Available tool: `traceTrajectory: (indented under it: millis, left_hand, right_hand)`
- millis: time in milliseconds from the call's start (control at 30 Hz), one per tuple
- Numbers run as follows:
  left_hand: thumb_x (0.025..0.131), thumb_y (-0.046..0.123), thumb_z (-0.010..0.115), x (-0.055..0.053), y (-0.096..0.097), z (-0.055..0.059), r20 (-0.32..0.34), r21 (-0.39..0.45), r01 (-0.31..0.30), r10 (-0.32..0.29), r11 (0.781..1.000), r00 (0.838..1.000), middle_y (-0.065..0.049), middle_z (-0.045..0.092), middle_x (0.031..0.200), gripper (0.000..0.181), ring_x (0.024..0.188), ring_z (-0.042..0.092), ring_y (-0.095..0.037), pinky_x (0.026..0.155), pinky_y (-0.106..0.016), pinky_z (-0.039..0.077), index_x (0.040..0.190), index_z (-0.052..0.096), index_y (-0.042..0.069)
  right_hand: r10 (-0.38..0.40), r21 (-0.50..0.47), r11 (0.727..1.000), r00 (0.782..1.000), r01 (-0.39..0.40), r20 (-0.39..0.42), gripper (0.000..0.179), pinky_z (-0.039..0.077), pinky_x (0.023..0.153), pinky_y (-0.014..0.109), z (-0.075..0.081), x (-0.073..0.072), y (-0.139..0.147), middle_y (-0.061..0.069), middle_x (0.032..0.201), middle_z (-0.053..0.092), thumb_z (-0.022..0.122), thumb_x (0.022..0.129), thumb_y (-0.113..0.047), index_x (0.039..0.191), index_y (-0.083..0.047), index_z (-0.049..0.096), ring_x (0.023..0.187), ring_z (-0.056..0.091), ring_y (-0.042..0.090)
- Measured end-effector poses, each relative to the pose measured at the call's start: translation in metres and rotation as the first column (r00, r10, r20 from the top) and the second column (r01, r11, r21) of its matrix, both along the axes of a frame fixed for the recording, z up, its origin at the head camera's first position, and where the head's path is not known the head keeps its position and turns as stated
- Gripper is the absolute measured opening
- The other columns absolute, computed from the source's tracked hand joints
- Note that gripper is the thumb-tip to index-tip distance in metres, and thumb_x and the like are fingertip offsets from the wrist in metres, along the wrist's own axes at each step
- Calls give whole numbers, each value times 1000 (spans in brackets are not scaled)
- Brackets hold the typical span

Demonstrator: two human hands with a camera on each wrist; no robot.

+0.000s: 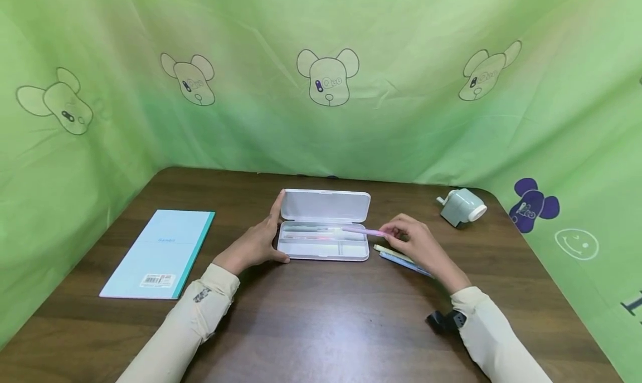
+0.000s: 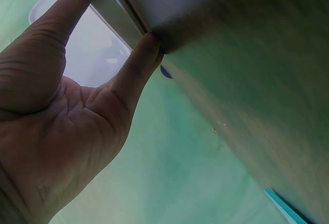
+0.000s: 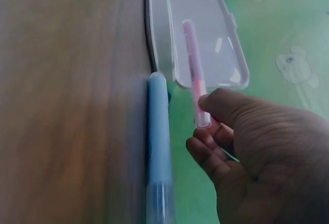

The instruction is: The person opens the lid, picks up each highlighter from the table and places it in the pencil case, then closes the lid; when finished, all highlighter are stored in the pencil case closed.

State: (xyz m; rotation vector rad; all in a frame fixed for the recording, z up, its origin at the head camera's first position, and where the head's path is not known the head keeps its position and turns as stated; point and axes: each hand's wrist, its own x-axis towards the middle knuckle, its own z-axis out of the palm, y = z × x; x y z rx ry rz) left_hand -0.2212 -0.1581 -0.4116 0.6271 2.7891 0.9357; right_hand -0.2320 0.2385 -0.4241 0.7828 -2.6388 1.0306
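A white pencil case [image 1: 325, 256] lies on the table with its lid [image 1: 326, 205] raised, and pens [image 1: 308, 237] rest in its back compartment. At its left end, my left hand [image 1: 254, 243] touches the case with spread, fairly straight fingers, one up at the lid and the thumb at the front corner. Between thumb and fingers, my right hand [image 1: 413, 242] pinches a pink pen [image 3: 193, 57] near one end. The pen's other end reaches over the case's right side. Below that hand, a blue pen [image 3: 159, 131] and a yellow pen [image 1: 393, 253] lie side by side on the table.
A light blue notebook [image 1: 160, 249] with a teal spine lies at the left of the brown table [image 1: 321, 327]. Far right stands a grey-green pencil sharpener [image 1: 458, 206] with a crank. Green patterned cloth [image 1: 326, 137] hangs behind and along the sides.
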Motion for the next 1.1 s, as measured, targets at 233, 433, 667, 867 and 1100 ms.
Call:
traceTrajectory:
  millis: [233,433,667,867,1100]
  left_hand:
    - [84,14,97,7,7,10,10,-17,-10,10,1000,1000,-37,21,171,150,145,47,-53,117,-62,42,169,-28,21]
    - [83,13,97,6,5,10,0,-11,-11,11,1000,1000,-37,22,171,152,144,50,-53,116,-62,43,168,-28,21]
    - [83,13,98,6,4,9,-2,-10,-7,7,1000,1000,-37,24,171,152,140,53,-54,114,-63,44,168,-28,20]
    - [83,13,98,7,6,10,8,-6,-10,10,1000,1000,-38,23,170,151,141,51,-55,115,-63,44,169,-26,19]
    - [83,12,98,9,3,12,5,-13,-15,15,1000,1000,-38,23,171,150,141,51,-55,115,-63,44,169,-24,17]
  right_hand:
    - [36,-14,999,999,-36,17,12,56,76,29,2,-12,-30,2,95,69,78,97,3,107,-1,82,85,65,15]
    - [113,-31,993,994,-113,5,14,58,78,32,1,-19,-62,7,97,69,77,93,7,106,3,81,87,65,18]
    - [193,-16,981,981,-192,34,13,58,79,31,0,-25,-96,7,99,69,77,95,6,106,1,81,87,65,18]
    - [220,12,975,976,-220,4,13,57,79,32,1,-26,-112,9,98,69,73,96,6,106,2,81,88,65,20]
    - [198,47,979,980,-198,6,17,58,82,35,1,-26,-117,9,101,70,77,98,0,114,3,80,91,66,21]
